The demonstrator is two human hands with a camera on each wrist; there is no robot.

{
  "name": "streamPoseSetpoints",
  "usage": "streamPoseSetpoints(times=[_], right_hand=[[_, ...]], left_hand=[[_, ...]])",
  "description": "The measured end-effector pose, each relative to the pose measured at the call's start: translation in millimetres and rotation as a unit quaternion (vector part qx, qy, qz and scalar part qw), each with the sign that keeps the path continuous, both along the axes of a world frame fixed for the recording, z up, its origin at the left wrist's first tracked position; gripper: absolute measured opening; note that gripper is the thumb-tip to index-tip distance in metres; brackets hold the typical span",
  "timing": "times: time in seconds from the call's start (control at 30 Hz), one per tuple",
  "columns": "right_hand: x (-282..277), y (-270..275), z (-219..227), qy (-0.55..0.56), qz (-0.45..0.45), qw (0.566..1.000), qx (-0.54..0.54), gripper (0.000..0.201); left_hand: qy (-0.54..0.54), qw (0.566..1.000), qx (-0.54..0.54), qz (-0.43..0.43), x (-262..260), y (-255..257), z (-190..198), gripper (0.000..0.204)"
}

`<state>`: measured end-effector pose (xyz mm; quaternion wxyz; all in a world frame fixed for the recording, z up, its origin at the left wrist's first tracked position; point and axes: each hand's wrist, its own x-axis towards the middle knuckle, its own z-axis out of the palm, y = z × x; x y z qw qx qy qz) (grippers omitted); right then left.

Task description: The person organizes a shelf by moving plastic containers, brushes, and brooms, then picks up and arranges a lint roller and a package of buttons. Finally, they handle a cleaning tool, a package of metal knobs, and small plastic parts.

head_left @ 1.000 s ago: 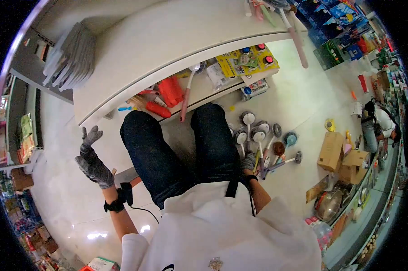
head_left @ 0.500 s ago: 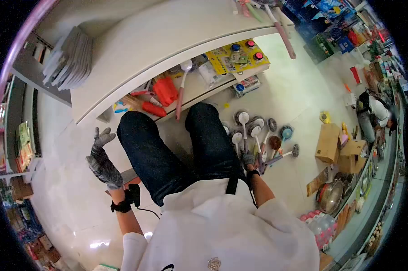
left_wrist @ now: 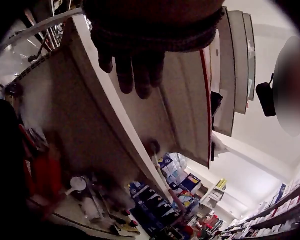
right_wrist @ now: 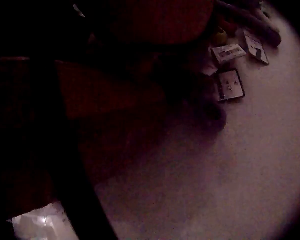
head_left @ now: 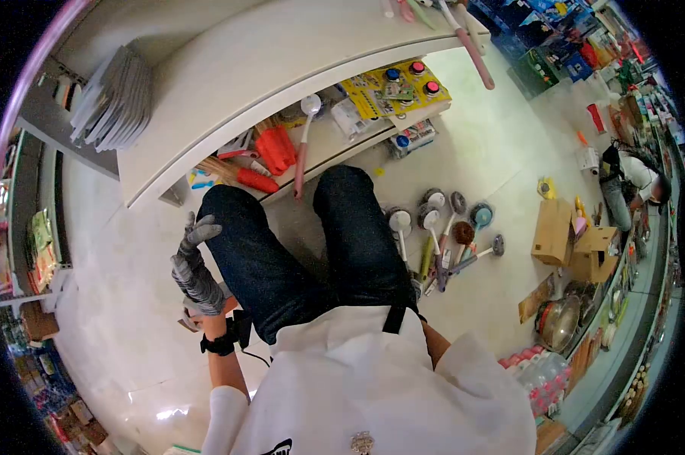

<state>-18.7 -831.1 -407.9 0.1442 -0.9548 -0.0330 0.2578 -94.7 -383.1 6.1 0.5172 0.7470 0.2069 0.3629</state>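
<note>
My left hand (head_left: 198, 269), in a grey glove, is raised beside the left knee with its fingers loosely extended and nothing in them; they also show dark in the left wrist view (left_wrist: 135, 70). Low beside the right knee, my gloved right hand (head_left: 416, 288) is mostly hidden by the leg, at the handle of a white-headed brush (head_left: 399, 221). In the dim right wrist view a purple handle end (right_wrist: 216, 118) sticks out past the shadowed hand. Several more brushes lie on the floor just right, among them a blue one (head_left: 482, 214) and a brown one (head_left: 462, 233).
A white shelf (head_left: 282, 76) stands in front, its lower level holding red-wrapped items (head_left: 275, 149), a pink-handled brush (head_left: 300, 163) and yellow packs (head_left: 365, 95). Cardboard boxes (head_left: 552, 232), pans (head_left: 558, 322) and a crouching person (head_left: 627, 186) are at the right.
My left hand has moved right and slightly down, close to the left knee. My right hand has drawn back toward the body with a white-headed brush from the group.
</note>
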Motion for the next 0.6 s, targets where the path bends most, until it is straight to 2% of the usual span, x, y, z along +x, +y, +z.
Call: streamPoseSetpoints(times=[0.27,0.6], right_hand=[[10.6,-14.5,-10.5,0.124,-0.074,0.989,0.036,0.030],[20.0,-30.0,-18.7,0.257,-0.144,0.952,0.083,0.031]], left_hand=[[0.018,1.000,-0.009,-0.017,8.4,-8.9,-7.9,0.067],[0.030,0.999,-0.018,-0.037,12.4,-12.0,-16.1,0.067]])
